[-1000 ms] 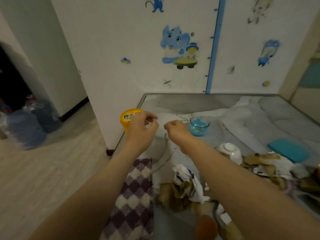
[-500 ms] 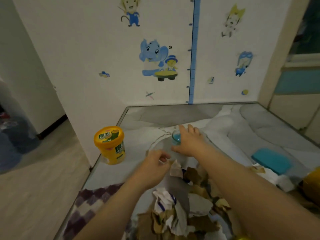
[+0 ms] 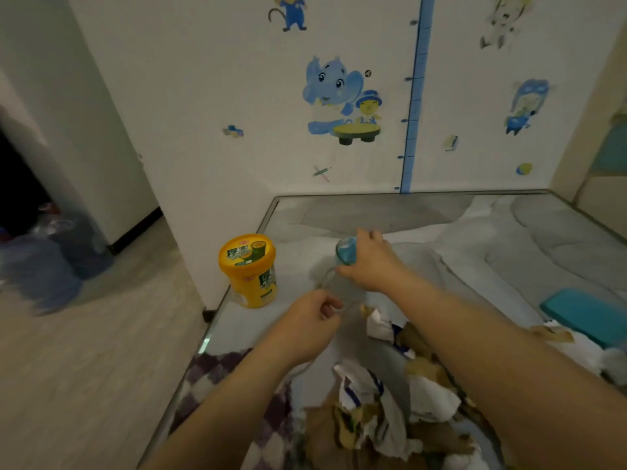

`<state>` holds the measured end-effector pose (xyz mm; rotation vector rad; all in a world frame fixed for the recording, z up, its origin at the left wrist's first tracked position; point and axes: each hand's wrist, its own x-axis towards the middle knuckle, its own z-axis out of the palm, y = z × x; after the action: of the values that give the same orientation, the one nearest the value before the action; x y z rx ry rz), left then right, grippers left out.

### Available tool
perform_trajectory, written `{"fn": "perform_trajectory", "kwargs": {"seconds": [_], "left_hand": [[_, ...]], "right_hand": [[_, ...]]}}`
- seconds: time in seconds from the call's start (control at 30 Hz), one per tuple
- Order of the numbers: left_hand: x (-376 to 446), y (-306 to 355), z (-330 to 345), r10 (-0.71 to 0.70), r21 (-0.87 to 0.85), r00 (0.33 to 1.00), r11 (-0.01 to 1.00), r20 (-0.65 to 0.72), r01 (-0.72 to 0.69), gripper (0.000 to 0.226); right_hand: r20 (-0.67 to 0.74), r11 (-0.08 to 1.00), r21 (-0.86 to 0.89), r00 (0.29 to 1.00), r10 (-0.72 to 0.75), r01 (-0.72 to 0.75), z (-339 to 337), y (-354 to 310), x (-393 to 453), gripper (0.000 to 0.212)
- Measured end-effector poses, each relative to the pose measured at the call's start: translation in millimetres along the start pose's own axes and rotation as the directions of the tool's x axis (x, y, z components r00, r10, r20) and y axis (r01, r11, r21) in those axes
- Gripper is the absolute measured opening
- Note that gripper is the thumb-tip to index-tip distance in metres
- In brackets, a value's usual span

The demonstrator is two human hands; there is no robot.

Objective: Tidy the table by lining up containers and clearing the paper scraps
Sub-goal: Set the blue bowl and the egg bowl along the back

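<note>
My right hand grips a small blue glass cup and holds it tilted just above the table, right of a yellow lidded tub. The tub stands upright near the table's left edge. My left hand hovers nearer to me with its fingers curled, pinching what looks like a thin clear plastic film; its outline is faint. A heap of torn white and brown paper scraps lies on the table under my right forearm.
The glass-topped table is set into a corner against a wall with stickers. A teal flat box lies at the right. A purple checked cloth hangs over the near left edge. Large water bottles stand on the floor at the left.
My right hand has closed round the blue cup and tipped it up off the table. My left hand has stayed by the scraps. The camera has moved closer.
</note>
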<state>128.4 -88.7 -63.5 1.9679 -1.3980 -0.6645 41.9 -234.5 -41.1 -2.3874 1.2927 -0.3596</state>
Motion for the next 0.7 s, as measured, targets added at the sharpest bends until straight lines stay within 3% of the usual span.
{"fn": "perform_trajectory", "kwargs": {"seconds": [0.1,0.23,0.7], "left_hand": [[-8,-4,-10,-0.016,0.022,1.000,1.000,0.014,0.016,0.019],[-19,-17,-26,-0.064,0.049,0.998,0.997,-0.028,0.065,0.015],[-33,-41,-34,-0.107,0.032,0.994,0.994,-0.033,0.108,0.014]], "right_hand": [[0.094,0.995,0.004,0.991,-0.100,0.100,19,-32,-6,0.091],[0.114,0.987,0.012,0.980,-0.162,0.161,41,-58,-12,0.091],[0.123,0.991,0.042,0.984,-0.130,0.126,58,-69,-15,0.101]]}}
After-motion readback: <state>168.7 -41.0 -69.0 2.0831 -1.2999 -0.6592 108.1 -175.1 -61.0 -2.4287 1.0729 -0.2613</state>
